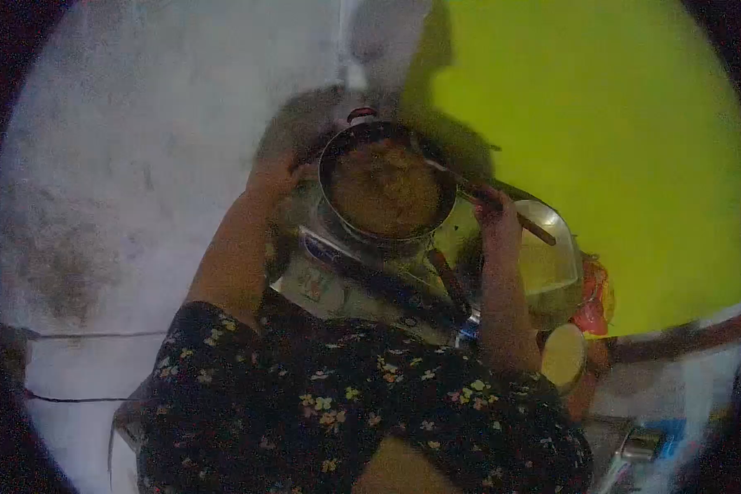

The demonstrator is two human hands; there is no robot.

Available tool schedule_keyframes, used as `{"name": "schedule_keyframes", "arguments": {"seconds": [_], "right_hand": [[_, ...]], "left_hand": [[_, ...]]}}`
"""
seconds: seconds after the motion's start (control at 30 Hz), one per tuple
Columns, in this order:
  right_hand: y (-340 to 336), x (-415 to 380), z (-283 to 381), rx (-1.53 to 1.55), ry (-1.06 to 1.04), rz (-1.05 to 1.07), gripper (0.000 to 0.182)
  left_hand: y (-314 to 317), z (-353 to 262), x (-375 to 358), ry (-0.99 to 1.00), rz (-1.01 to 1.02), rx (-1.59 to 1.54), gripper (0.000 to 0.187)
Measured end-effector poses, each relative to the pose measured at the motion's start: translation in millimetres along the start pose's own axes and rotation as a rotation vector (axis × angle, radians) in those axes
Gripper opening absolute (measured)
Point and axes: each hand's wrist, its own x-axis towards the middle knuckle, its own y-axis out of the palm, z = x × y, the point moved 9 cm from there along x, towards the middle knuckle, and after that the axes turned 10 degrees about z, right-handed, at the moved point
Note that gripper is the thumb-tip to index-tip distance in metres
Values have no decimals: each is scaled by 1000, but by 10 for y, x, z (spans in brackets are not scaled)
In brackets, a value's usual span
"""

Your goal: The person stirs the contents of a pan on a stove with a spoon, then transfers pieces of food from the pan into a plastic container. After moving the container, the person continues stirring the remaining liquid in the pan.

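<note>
The single view looks from the person's head, forward and steeply down, over the shirt (346, 412) at 6 o'clock, fairly near the pan (376, 131) towards 12, with the green wall (593, 123) at 2.

Saw a blotchy grey-white wall (165, 123) filling the left, with a dark stain (70, 280) low down, and a bright yellow-green wall (609, 148) toward the right, with a broad shadow (395, 49) thrown across both near the top. Made out a large shiny metal vessel (561, 251) before the green side, with a crumpled red bag (594, 300) just beside it and a pale oval object (564, 356) lower down, too blurred to identify. Noticed, farther down, a small metal container (640, 443) next to something bright blue (673, 436).
</note>
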Motion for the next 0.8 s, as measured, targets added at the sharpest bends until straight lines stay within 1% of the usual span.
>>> {"name": "schedule_keyframes", "arguments": {"seconds": [0.07,0.17,0.27,0.37,0.47,0.57,0.67,0.77,0.8], "right_hand": [[105,-67,107,-132,-52,43,32],[204,-169,176,-308,-76,-33,32],[296,-176,207,-438,-144,57,29],[383,-171,198,-666,-158,68,25],[407,-132,96,-867,-416,120,24],[553,-214,26,-708,-262,204,25],[692,-276,31,-879,-221,157,27],[479,-85,-378,-883,29,244,28],[484,-98,-355,-809,41,227,27]], "left_hand": [[51,23,79,13,38,-8,59],[23,16,125,-14,34,27,61],[123,59,267,-43,128,4,63],[13,-56,224,43,46,-40,65],[108,39,324,55,-85,17,66],[10,-69,259,42,-16,61,66],[-15,-97,257,-12,56,41,64],[-18,-137,284,18,59,92,62],[-46,-162,270,23,40,77,62]]}}
